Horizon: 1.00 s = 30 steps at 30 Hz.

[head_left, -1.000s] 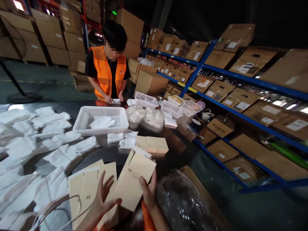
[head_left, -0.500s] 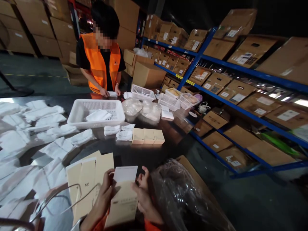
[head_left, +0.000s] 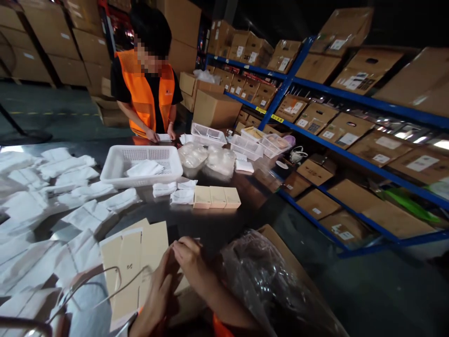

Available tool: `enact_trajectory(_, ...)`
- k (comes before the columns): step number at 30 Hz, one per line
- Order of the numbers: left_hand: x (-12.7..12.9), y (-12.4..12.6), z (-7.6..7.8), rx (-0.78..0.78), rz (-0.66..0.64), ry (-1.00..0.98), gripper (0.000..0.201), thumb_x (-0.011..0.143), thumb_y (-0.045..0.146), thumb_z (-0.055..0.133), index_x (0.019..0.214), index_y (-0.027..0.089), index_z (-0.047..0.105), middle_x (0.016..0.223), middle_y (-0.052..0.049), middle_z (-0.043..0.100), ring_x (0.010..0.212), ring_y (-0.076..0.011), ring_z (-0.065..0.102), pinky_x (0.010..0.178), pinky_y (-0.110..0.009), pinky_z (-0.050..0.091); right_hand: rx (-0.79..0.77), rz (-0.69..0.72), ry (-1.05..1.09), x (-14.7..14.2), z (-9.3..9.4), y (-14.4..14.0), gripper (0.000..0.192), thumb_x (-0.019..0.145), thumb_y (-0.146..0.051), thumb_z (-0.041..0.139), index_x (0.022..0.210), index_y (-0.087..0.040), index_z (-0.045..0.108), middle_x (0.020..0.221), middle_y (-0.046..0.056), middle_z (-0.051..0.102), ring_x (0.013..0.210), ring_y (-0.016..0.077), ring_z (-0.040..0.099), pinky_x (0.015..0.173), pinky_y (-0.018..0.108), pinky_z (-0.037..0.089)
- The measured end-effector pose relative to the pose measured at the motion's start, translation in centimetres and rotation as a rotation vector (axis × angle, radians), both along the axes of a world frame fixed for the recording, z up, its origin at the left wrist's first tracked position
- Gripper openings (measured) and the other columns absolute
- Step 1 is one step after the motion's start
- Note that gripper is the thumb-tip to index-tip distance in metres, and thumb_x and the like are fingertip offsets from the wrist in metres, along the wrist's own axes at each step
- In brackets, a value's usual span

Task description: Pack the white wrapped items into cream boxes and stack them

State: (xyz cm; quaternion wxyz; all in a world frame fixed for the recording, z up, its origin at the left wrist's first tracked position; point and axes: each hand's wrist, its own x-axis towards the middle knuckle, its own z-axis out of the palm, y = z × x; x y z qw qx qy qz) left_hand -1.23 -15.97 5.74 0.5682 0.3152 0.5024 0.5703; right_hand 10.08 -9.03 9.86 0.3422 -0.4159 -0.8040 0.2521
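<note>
A cream small carton (head_left: 183, 284) is upright between my hands, mostly hidden behind them. My left hand (head_left: 160, 285) is closed along the carton's left side, fingertips up at its top edge. Across the carton's top reaches my right hand (head_left: 192, 264), its fingers bent and pressed together at the upper left corner, meeting the left fingertips. Only a sliver of the carton's white top shows behind the right hand. Flat cream cartons (head_left: 131, 267) lie overlapping just left of my left hand.
Many white cloth bundles (head_left: 80, 196) cover the table's left. Beyond are a white basket (head_left: 105, 174), three finished-looking cream boxes (head_left: 217, 197) and plastic bags (head_left: 219, 161). A plastic-lined carton (head_left: 266, 281) stands at right. A co-worker in an orange vest (head_left: 149, 93) stands opposite.
My right hand has moved left and up over the carton's top, covering the white flap. My left fingertips have come up to meet it.
</note>
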Motion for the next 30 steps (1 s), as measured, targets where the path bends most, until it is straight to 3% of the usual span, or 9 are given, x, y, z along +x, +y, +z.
enact_trajectory(4, 0.1, 0.1, 0.2, 0.081, 0.052, 0.201, 0.071, 0.077, 0.062, 0.061, 0.131, 0.017, 0.060, 0.142, -0.015, 0.061, 0.139, -0.0386, 0.046, 0.119, -0.053, 0.031, 0.213, -0.028, -0.285, -0.6, -0.5, -0.1, 0.019, 0.091, -0.008, 0.057, 0.080, -0.021, 0.067, 0.079, 0.002, 0.068, 0.073, 0.0164, 0.065, 0.070, 0.026, 0.051)
enact_trajectory(8, 0.2, 0.4, 0.8, 0.079, 0.067, 0.273, 0.064, 0.077, 0.054, 0.056, 0.127, 0.016, 0.061, 0.134, -0.016, 0.066, 0.131, -0.0396, 0.054, 0.113, -0.057, 0.037, 0.246, -0.147, -0.319, -1.7, -1.0, -0.2, 0.015, 0.086, -0.009, 0.063, 0.078, -0.022, 0.066, 0.079, 0.000, 0.070, 0.071, 0.0154, 0.067, 0.067, 0.025, 0.050)
enact_trajectory(11, 0.1, 0.8, 0.9, 0.055, 0.053, 0.293, 0.060, 0.074, 0.049, 0.056, 0.123, 0.015, 0.062, 0.125, -0.014, 0.071, 0.121, -0.0389, 0.061, 0.105, -0.054, 0.047, 0.190, -0.226, -0.199, -2.8, -1.5, 0.1, 0.016, 0.081, -0.008, 0.063, 0.073, -0.021, 0.065, 0.080, 0.000, 0.071, 0.072, 0.0146, 0.067, 0.068, 0.024, 0.050)
enact_trajectory(14, -0.3, 1.2, -0.4, -0.010, 0.062, 0.266, 0.059, 0.074, 0.045, 0.056, 0.127, 0.018, 0.060, 0.125, -0.011, 0.071, 0.118, -0.0358, 0.064, 0.097, -0.048, 0.054, 0.126, -0.271, -0.096, -3.2, -2.3, 1.0, 0.014, 0.076, -0.009, 0.065, 0.067, -0.020, 0.062, 0.077, 0.002, 0.070, 0.072, 0.0150, 0.067, 0.067, 0.024, 0.051)
enact_trajectory(17, -0.9, 1.5, -2.2, -0.073, 0.085, 0.245, 0.056, 0.074, 0.042, 0.055, 0.125, 0.020, 0.060, 0.129, -0.009, 0.069, 0.122, -0.0343, 0.061, 0.098, -0.046, 0.053, -0.105, -0.304, 0.227, -2.1, -2.9, 1.9, 0.015, 0.085, -0.026, 0.063, 0.073, -0.019, 0.060, 0.078, 0.003, 0.069, 0.065, 0.0144, 0.067, 0.060, 0.025, 0.054)
enact_trajectory(20, -1.0, 1.6, -2.7, -0.076, 0.089, 0.323, 0.054, 0.072, 0.044, 0.057, 0.121, 0.021, 0.062, 0.130, -0.009, 0.068, 0.127, -0.0359, 0.057, 0.107, -0.049, 0.047, -0.327, -0.261, 0.520, 0.0, -2.8, 2.0, 0.032, 0.093, -0.048, 0.054, 0.087, -0.019, 0.063, 0.084, 0.005, 0.072, 0.063, 0.0151, 0.069, 0.060, 0.027, 0.057)
enact_trajectory(22, -0.7, 1.4, -2.2, -0.049, 0.069, 0.334, 0.056, 0.071, 0.043, 0.057, 0.122, 0.020, 0.063, 0.131, -0.010, 0.068, 0.129, -0.0365, 0.055, 0.107, -0.049, 0.046, -0.259, -0.197, 0.402, 0.9, -2.4, 1.6, 0.029, 0.091, -0.047, 0.060, 0.091, -0.019, 0.068, 0.087, 0.005, 0.074, 0.072, 0.0169, 0.071, 0.068, 0.028, 0.058)
enact_trajectory(26, 0.5, 1.2, -0.6, -0.016, -0.002, 0.249, 0.060, 0.071, 0.040, 0.057, 0.126, 0.016, 0.061, 0.134, -0.013, 0.067, 0.127, -0.0375, 0.058, 0.102, -0.048, 0.052, 0.055, -0.081, -0.040, 0.5, -1.9, 0.5, 0.014, 0.093, -0.023, 0.061, 0.097, -0.022, 0.074, 0.097, 0.006, 0.074, 0.091, 0.0178, 0.070, 0.088, 0.029, 0.055)
enact_trajectory(30, 0.8, 1.4, -0.3, 0.016, -0.006, 0.265, 0.058, 0.073, 0.042, 0.056, 0.123, 0.015, 0.062, 0.130, -0.014, 0.069, 0.126, -0.0394, 0.059, 0.108, -0.055, 0.046, 0.130, -0.138, -0.133, -0.8, -2.5, 0.4, 0.018, 0.091, -0.012, 0.057, 0.093, -0.021, 0.073, 0.095, 0.005, 0.075, 0.087, 0.0170, 0.071, 0.085, 0.027, 0.056)
